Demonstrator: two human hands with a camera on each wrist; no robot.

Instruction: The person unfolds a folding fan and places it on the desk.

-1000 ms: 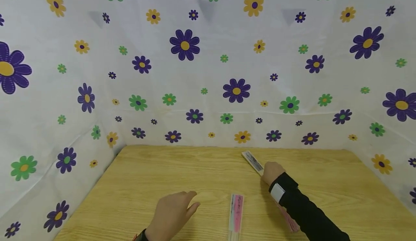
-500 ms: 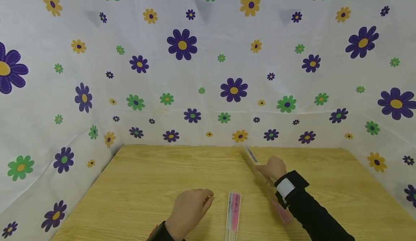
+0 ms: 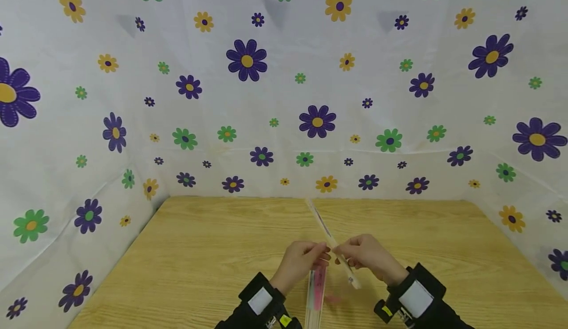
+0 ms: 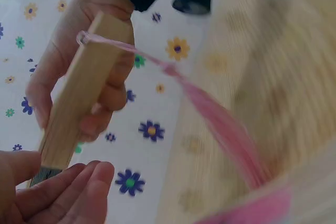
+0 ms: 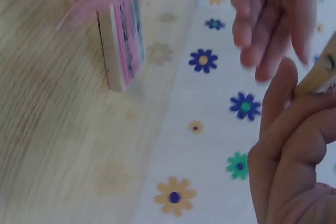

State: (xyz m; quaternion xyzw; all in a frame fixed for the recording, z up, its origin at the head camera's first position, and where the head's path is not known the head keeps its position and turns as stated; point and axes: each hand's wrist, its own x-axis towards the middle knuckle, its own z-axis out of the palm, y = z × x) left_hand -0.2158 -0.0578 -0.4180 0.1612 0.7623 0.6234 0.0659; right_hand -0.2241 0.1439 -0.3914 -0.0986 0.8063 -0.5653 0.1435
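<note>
A folded fan (image 3: 323,225) with pale wooden ribs slants above the table in the head view. My right hand (image 3: 370,259) pinches it near its riveted end. From that end hangs a blurred pink tassel (image 4: 220,119). My left hand (image 3: 301,262) is close beside the fan's middle, fingers extended, with the fan passing between thumb and fingers in the left wrist view; firm contact is not plain. A second folded fan (image 3: 316,299), with a pink and grey-blue face, lies on the table below the left hand, its far end partly covered.
The wooden table (image 3: 213,235) reaches back to a white cloth (image 3: 266,97) printed with purple, green and yellow flowers. The cloth also stands along the left and right sides. Wrist camera straps (image 3: 262,299) sit on both dark sleeves.
My right hand has lifted the fan and drawn it nearer and leftward. My left hand has moved right and forward to meet it. The second fan stays in place.
</note>
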